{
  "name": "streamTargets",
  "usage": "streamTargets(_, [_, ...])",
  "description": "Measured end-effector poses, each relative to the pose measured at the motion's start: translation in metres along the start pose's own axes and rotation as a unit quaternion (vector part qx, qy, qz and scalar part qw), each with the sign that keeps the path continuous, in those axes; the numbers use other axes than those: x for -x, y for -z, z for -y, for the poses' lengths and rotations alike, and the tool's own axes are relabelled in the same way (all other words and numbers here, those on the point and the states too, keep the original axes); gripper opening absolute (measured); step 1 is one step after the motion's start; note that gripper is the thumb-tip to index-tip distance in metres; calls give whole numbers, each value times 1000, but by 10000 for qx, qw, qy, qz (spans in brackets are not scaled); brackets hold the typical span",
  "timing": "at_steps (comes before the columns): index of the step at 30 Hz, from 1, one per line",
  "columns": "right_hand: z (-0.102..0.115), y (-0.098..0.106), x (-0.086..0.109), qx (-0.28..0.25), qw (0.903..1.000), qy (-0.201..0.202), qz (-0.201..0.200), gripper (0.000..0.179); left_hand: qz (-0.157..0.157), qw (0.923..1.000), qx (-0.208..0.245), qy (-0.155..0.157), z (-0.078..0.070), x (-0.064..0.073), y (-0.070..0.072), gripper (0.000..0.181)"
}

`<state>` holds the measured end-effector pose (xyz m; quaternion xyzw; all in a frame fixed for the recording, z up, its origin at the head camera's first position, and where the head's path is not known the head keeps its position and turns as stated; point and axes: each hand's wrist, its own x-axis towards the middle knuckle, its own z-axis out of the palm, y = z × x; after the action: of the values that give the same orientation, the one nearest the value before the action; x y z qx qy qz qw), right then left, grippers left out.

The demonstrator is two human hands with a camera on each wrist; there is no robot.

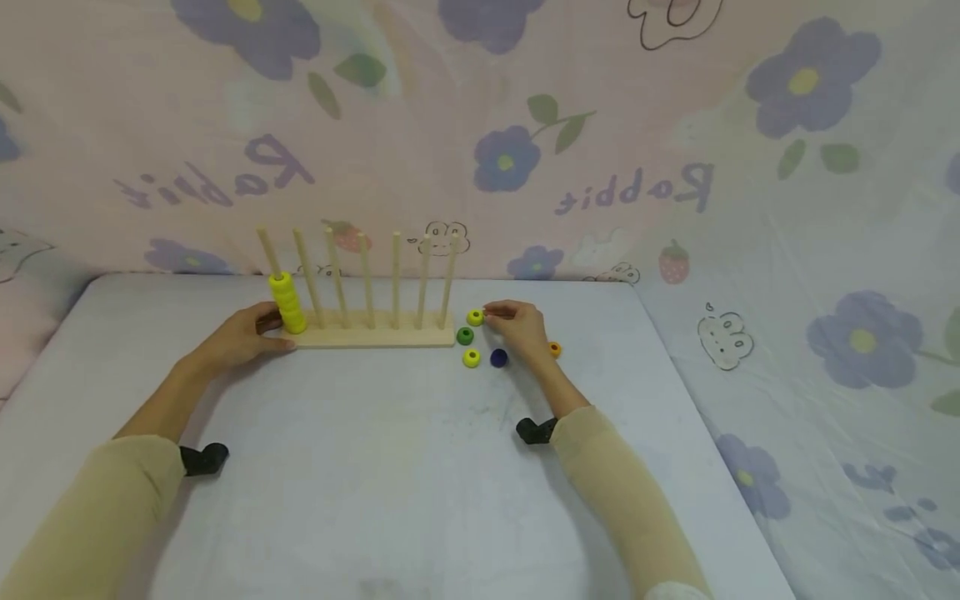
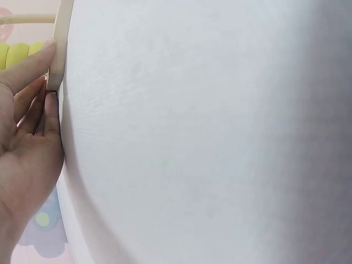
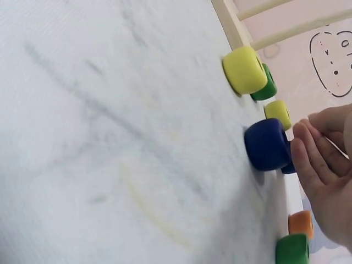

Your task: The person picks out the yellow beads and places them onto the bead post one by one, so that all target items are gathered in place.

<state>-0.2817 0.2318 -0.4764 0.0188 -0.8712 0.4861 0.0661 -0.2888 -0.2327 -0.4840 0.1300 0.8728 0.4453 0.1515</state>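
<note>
A wooden peg rack (image 1: pixel 375 337) stands toward the back of the table, with several upright pegs along its base. Yellow beads (image 1: pixel 287 304) are stacked on its leftmost peg. At that end my left hand (image 1: pixel 238 335) grips the base, thumb in front and fingers round the end, as the left wrist view also shows. My right hand (image 1: pixel 519 327) hovers past the rack's right end, fingers slightly bent, fingertips right beside a loose yellow bead (image 1: pixel 475 317). In the right wrist view a dark blue bead (image 3: pixel 268 144) partly overlaps another blue piece near these fingers.
Near the right hand lie a green bead (image 1: pixel 465 336), a nearer yellow bead (image 1: pixel 471 358) and an orange bead (image 1: pixel 554 349). Another green bead (image 3: pixel 292 249) shows low in the right wrist view. A patterned cloth (image 1: pixel 420 142) hangs behind the white table (image 1: pixel 360 467).
</note>
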Motion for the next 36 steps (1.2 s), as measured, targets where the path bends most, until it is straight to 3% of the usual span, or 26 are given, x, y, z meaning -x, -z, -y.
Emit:
streamTargets(9, [0,-8,-4,192,9991,-258,-273,19,-17,10000,1,-76,-3,0,0,89])
streamTargets(15, [-5,-11,-4,257,9990,-141,-339,24,-15,9999,56,-147,-1,-2,-2,86])
streamTargets(23, [-6,-13,-3,120,9995,-277,7,30,-14,9999,54,-120,2,-1,-2,86])
streamTargets(36, [-10,-16,-9,150,9991,-92,390,38,-65,9999,10,-81,0,1,-1,86])
